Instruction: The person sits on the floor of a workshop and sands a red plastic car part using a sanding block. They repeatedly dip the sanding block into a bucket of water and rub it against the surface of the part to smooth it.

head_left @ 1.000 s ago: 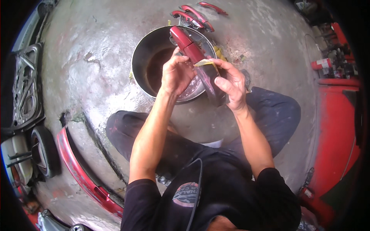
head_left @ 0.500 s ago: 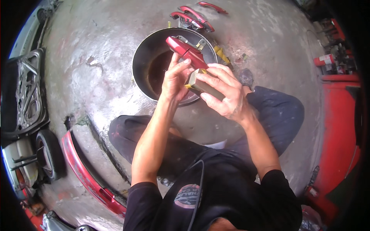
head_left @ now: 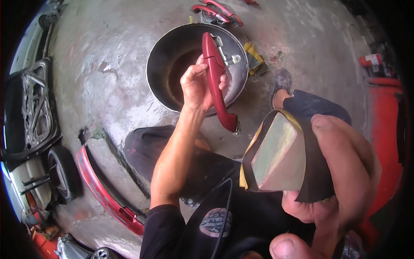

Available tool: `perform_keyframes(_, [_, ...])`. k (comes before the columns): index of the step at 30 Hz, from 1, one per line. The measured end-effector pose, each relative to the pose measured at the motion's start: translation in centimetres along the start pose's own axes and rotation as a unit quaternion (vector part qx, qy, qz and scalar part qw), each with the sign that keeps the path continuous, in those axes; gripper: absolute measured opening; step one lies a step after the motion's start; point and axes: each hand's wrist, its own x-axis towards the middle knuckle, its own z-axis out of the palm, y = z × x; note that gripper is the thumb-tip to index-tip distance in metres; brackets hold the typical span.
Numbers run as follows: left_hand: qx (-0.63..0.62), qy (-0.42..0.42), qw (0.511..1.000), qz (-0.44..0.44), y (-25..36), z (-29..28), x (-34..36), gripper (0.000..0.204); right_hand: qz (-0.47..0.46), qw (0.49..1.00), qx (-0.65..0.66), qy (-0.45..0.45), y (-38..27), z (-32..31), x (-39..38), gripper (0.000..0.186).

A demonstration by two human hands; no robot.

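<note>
Handle (head_left: 214,75): dull red, long, gently curved; seam across its upper part, pale metal bracket (head_left: 233,59) jutting from the right side. Stands near-upright over the basin (head_left: 160,69), lower end past the rim. Left hand (head_left: 196,86): fingers wrapped around its middle. Right hand (head_left: 351,168), well apart: fingers gripping a pale green block (head_left: 280,151) partly wrapped in dark sheet (head_left: 317,172). Other red handles (head_left: 225,9) lie beyond the basin.
</note>
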Motion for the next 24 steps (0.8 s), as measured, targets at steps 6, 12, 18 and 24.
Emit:
perform_keyframes(6, [0.036,0.047,0.998,-0.004,-0.5,0.5,0.0,0.032,0.024,1.000,-0.015,-0.006,0.5,0.3,-0.7,0.056])
perform_keyframes(12, [0.177,0.105,0.978,0.020,-1.3,1.3,0.1,0.038,0.022,0.999,-0.027,0.003,0.2,0.6,0.1,0.060])
perform_keyframes(18, [0.322,0.155,0.934,-0.021,-1.5,1.7,0.3,0.038,0.078,0.991,-0.080,0.078,3.9,5.9,3.8,0.064])
perform_keyframes(24, [0.310,0.201,0.929,-0.034,-1.4,1.3,0.9,0.059,0.141,0.982,0.004,0.128,7.1,9.7,3.6,0.063])
